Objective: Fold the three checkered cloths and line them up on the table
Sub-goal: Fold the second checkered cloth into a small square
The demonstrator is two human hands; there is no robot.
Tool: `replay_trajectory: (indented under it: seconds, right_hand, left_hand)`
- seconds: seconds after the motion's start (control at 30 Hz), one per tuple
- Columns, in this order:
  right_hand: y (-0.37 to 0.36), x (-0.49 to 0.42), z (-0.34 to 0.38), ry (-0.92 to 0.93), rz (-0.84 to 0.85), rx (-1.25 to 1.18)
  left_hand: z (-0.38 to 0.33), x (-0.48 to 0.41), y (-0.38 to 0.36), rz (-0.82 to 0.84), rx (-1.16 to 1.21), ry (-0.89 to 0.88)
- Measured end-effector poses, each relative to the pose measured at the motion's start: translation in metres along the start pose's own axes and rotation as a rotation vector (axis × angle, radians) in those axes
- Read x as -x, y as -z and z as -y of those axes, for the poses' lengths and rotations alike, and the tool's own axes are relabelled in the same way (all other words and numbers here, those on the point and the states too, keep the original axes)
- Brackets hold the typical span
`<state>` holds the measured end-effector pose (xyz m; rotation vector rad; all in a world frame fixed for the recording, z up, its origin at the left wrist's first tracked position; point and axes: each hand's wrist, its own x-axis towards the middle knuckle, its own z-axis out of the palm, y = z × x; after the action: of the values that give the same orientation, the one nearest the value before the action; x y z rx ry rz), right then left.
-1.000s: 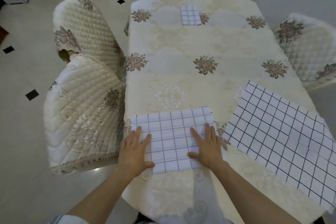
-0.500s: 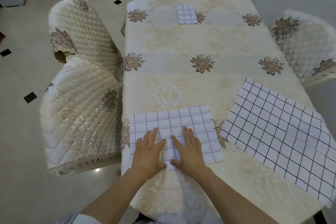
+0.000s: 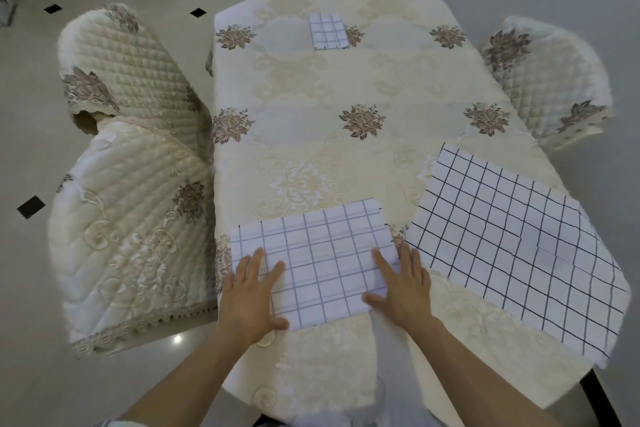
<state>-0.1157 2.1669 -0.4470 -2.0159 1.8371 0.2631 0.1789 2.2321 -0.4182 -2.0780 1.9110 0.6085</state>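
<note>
Left hand [image 3: 252,291] and right hand [image 3: 406,288] slid apart across cloth [image 3: 318,250].

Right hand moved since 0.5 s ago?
Yes. The right hand slid rightward, from the middle of the near cloth to its right edge.

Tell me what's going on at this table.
A person is folding checkered cloths on the table. The left hand and right hand press flat on a half-folded cloth at the near edge. A small folded cloth sits at the far end. A large cloth lies spread out on the right, not yet folded down to that size.
</note>
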Motion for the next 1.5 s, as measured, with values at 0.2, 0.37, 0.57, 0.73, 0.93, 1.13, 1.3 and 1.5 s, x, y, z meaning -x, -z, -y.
replay_trajectory:
  seconds: [0.2, 0.37, 0.57, 0.73, 0.93, 1.13, 1.3, 1.5]
  right_hand:
    - [0.002, 0.008, -0.015, -0.07, -0.018, -0.007]
    - [0.002, 0.014, -0.026, -0.112, -0.032, 0.0]
    - [-0.002, 0.019, -0.041, -0.13, -0.017, 0.011]
    - [-0.002, 0.02, -0.037, -0.131, -0.053, -0.013]
    - [-0.005, 0.041, 0.003, -0.206, -0.202, -0.107]
    - [-0.032, 0.07, 0.085, -0.237, -0.232, -0.2]
    - [-0.062, 0.096, 0.152, -0.242, -0.191, -0.23]
    - [-0.07, 0.116, 0.195, -0.365, -0.09, -0.192]
  left_hand:
    - [0.004, 0.001, 0.0, 0.006, -0.009, 0.028]
    - [0.007, 0.003, 0.001, 0.015, -0.011, 0.031]
    - [0.011, 0.01, 0.004, 0.031, -0.008, 0.067]
    - [0.023, 0.014, 0.01, 0.065, -0.056, 0.033]
    - [0.033, 0.013, 0.014, 0.065, -0.168, -0.173]
    - [0.043, 0.012, 0.012, 0.09, -0.255, -0.369]
    - [0.061, 0.012, 0.005, 0.055, -0.249, -0.502]
    - [0.059, 0.022, -0.002, 0.021, -0.321, -0.69]
